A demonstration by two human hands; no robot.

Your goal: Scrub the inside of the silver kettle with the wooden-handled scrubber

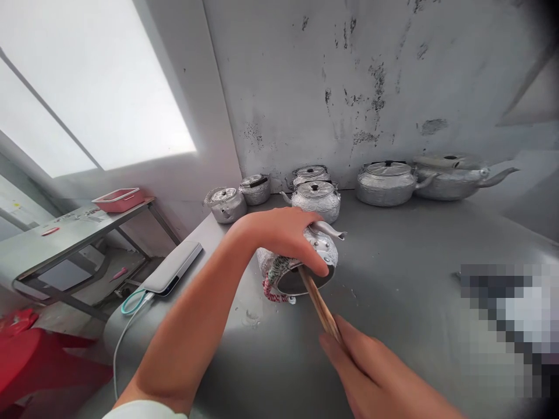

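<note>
My left hand (pixel 286 235) is closed over a small aluminium kettle (pixel 321 256) that lies tipped on its side on the grey table (pixel 393 273), its open mouth towards me and its spout pointing right. A red and white cloth-wrapped handle (pixel 275 279) hangs below the kettle. My right hand (pixel 371 372) grips a thin wooden stick (pixel 318 302) whose far end reaches into the kettle's mouth.
Several lidded aluminium kettles stand along the stained back wall, among them one (pixel 317 201) right behind my left hand and a large one (pixel 386 183) to the right. A white power bank (pixel 172 267) with a cable lies at the table's left edge. A metal side table (pixel 56 233) carries a pink tray (pixel 119 199).
</note>
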